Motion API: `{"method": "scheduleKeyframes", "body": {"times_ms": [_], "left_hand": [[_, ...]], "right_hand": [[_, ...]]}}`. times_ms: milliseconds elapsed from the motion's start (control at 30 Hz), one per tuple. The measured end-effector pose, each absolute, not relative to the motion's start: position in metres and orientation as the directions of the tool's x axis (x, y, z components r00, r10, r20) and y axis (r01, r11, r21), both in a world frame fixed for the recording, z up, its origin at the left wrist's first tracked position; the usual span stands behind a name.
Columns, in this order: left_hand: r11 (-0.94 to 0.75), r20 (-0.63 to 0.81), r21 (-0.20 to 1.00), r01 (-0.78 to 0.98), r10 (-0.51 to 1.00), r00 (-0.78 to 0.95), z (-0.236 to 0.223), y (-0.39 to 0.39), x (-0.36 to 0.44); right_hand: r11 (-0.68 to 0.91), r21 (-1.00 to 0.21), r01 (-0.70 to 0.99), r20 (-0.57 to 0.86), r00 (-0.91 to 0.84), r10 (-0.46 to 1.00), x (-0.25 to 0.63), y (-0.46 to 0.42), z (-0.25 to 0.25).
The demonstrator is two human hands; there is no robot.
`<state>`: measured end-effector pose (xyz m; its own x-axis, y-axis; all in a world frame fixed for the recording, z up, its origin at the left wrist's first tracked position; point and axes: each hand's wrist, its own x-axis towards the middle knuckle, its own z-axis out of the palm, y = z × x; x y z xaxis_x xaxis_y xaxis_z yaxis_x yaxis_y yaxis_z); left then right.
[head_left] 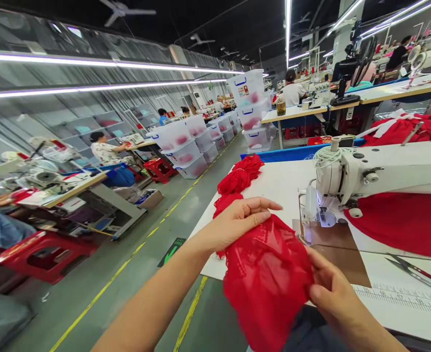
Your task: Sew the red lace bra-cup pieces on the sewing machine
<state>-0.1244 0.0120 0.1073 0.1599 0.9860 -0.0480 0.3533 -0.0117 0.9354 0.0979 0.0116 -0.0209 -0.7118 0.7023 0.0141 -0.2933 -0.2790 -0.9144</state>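
Note:
A piece of red lace fabric [267, 278] hangs between my two hands at the near edge of the white sewing table [285, 183]. My left hand [237, 222] grips its upper left edge, thumb on top. My right hand [329, 288] pinches its right edge. The fabric's lower part droops off the table towards my lap. The white sewing machine [369, 178] stands just beyond my right hand, with its needle area [320, 215] a short way from the fabric.
More red lace pieces [239, 181] are piled at the table's left edge, and a red cloth [402, 222] lies under the machine arm. Scissors [417, 274] lie at the right. Stacked clear bins [186, 146] line the aisle. Other workers sit at tables left and beyond.

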Motion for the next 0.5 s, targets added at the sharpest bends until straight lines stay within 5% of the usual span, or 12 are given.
{"method": "scheduleKeyframes", "body": {"times_ms": [67, 133, 233, 367, 433, 500], "left_hand": [[-0.074, -0.018, 0.830, 0.553, 0.987, 0.159, 0.100, 0.014, -0.127], [-0.075, -0.021, 0.761, 0.645, 0.990, 0.139, 0.100, 0.011, -0.135], [0.057, -0.119, 0.855, 0.516, 0.989, 0.088, 0.116, -0.003, -0.151], [0.144, -0.181, 0.918, 0.371, 0.981, 0.067, 0.145, -0.022, -0.154], [0.151, -0.182, 0.945, 0.291, 0.980, 0.085, 0.156, -0.027, -0.145], [0.136, -0.144, 0.974, 0.184, 0.989, 0.034, 0.163, -0.030, -0.132]], "right_hand": [[-0.195, -0.962, -0.189, -0.041, -0.608, 0.793, 0.100, 0.012, -0.018], [0.066, -0.998, -0.013, 0.064, -0.498, 0.865, 0.113, 0.020, -0.020], [0.366, -0.893, 0.263, 0.237, -0.416, 0.878, 0.136, 0.041, -0.033], [0.460, -0.704, 0.541, 0.349, -0.301, 0.888, 0.132, 0.051, -0.057], [0.529, -0.724, 0.444, 0.344, -0.432, 0.834, 0.114, 0.036, -0.066], [0.489, -0.865, 0.115, 0.259, -0.733, 0.630, 0.097, 0.012, -0.070]]}}
